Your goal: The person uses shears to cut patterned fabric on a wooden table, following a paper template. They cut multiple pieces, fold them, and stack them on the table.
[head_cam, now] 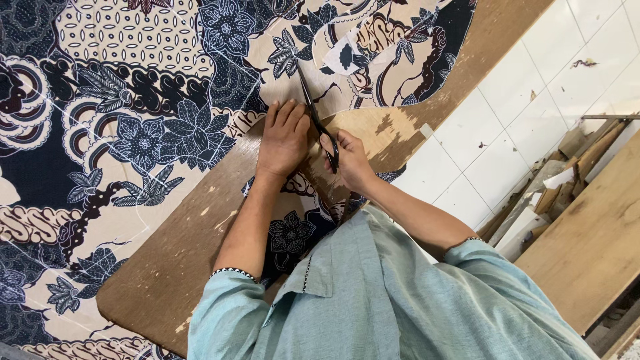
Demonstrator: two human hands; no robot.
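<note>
Scissors gripped in right hand cut patterned cloth (left hand flat, open).

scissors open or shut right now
Open: the scissors, held in the right hand, show blades slightly parted over the patterned cloth.

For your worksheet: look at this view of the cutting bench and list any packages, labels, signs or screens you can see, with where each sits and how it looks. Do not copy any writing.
None of these is in view: only patterned fabric on a wooden board, scissors in the right hand, the left hand pressing the cloth, and wood offcuts on the tiled floor.
</note>
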